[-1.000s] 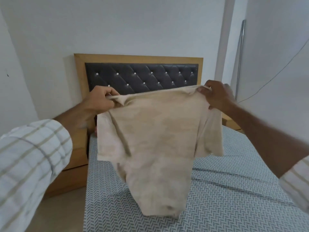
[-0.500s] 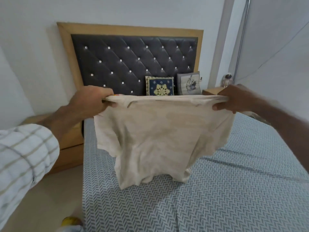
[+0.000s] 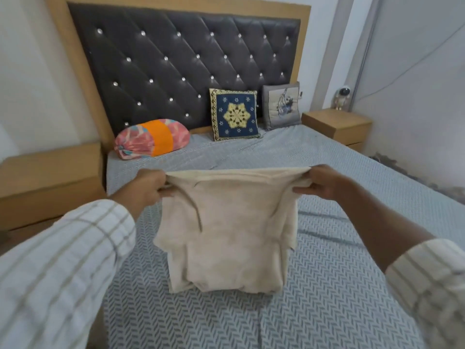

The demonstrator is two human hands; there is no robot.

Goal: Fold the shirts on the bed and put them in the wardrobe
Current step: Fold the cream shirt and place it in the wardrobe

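Left hand (image 3: 147, 187) and right hand (image 3: 324, 182) are closed on the shirt's (image 3: 226, 238) upper corners; the shirt is held stretched between them, its lower edge resting on the bed (image 3: 339, 285). Three cushions are set at the headboard (image 3: 181, 59).

Both hands are holding a beige cotton T-shirt (image 3: 226, 238) stretched by its shoulders, left hand (image 3: 147, 188) and right hand (image 3: 324, 183) pinching it, its hem resting on the near grey herringbone-patterned bedsheet (image 3: 339, 285).
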